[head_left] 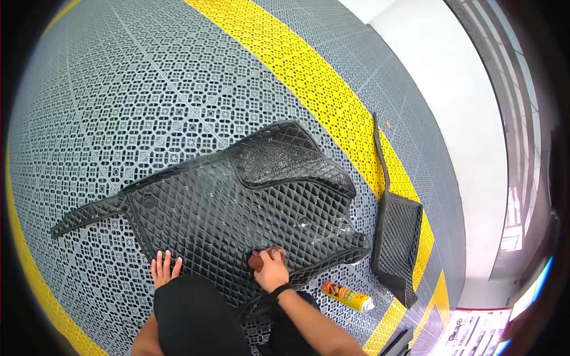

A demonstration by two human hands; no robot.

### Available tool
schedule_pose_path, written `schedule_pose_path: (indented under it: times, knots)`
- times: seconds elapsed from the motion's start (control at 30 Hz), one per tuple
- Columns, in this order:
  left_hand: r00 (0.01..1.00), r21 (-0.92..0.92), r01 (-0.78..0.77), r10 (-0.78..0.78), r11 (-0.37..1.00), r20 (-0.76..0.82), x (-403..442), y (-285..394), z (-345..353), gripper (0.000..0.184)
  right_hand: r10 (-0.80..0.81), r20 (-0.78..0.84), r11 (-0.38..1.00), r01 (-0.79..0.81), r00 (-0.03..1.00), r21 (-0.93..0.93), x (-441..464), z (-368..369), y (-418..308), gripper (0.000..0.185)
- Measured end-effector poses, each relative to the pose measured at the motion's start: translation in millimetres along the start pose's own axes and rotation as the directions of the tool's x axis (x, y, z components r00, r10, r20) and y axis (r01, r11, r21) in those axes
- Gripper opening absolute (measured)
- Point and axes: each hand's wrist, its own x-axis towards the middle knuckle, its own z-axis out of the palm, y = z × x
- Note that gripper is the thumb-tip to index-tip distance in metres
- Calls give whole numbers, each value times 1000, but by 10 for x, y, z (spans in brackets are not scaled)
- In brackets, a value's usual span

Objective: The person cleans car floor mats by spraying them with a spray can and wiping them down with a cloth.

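Note:
A large black quilted car mat (202, 219) lies on the grated floor, with a rougher dark panel at its upper right and white foam spots near its right side. My right hand (272, 270), with a black band at the wrist, presses a brown cloth (255, 261) onto the mat's lower middle. At the mat's lower left edge, my left hand (165, 268) rests with its fingers spread and holds nothing. A yellow spray can (347, 296) with a white top lies on its side, right of my right hand.
A second, narrower black mat (399, 234) lies on the right, across a yellow floor stripe (309, 77). My dark-clothed knee (199, 314) is at the bottom centre. Part of another dark piece (399, 344) shows at the lower right. A white wall (451, 89) curves along the right.

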Motion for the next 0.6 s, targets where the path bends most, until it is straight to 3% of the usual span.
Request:
schedule_pose_path:
  times: [0.03,0.07,0.1,0.13,0.17,0.2,0.23,0.27,0.3,0.37,0.4,0.43,0.47,0.5,0.53,0.57,0.6]
  knots:
    - [1000,-12,-4,4,1000,-10,14,16,-31,62,-178,33,984,177,984,33,19,-127,110,50]
    - [999,-42,-1,3,999,34,44,23,-128,64,-185,130,983,184,974,15,135,-346,260,43]
    - [999,-53,-4,6,999,51,60,29,-173,66,-244,58,966,248,968,-73,312,-474,498,41]
    - [998,-59,-6,9,998,67,65,23,-193,68,-61,179,991,81,982,-109,540,-658,735,29]
    - [997,-61,-4,8,998,70,67,55,-198,68,-2,88,931,34,996,-364,730,-1174,662,26]
    - [998,-77,3,1,997,60,74,90,-212,67,76,-1,900,-69,997,-431,1017,-1198,1293,23]
    - [999,-85,10,-6,996,45,89,50,-203,66,289,-11,926,-282,957,-250,1099,-1746,1216,29]
    - [998,-89,11,-6,996,58,1,-2,-88,61,392,-336,820,-491,856,-293,1462,-1169,2709,35]
    - [998,-122,30,-22,992,67,22,-35,-85,59,376,-272,805,-458,886,-378,1530,-1362,2865,34]
    - [992,-187,69,-49,980,114,35,36,-228,57,288,-267,782,-387,920,-488,1342,-1776,2419,31]
    - [991,-166,50,-28,985,130,25,16,-224,58,213,-339,778,-369,916,-509,1195,-1915,1974,29]
    - [987,-165,51,-25,985,159,47,38,-302,59,292,-198,803,-352,936,-480,1172,-1806,1869,30]
    - [984,-156,55,-27,986,173,107,42,-363,60,296,-237,837,-371,925,-402,1124,-1539,1692,32]
    - [992,-155,56,-38,986,119,113,61,-326,62,295,-144,906,-325,945,-273,975,-1375,1332,18]
    - [994,-165,48,-31,985,101,104,69,-244,62,153,-192,935,-205,969,-290,758,-1053,1142,18]
    - [998,-106,41,-36,994,50,58,70,-133,63,10,7,980,-8,1000,-197,548,-830,963,20]
    - [999,-40,39,-40,998,-1,37,63,-55,63,39,179,999,-43,983,15,323,-860,482,21]
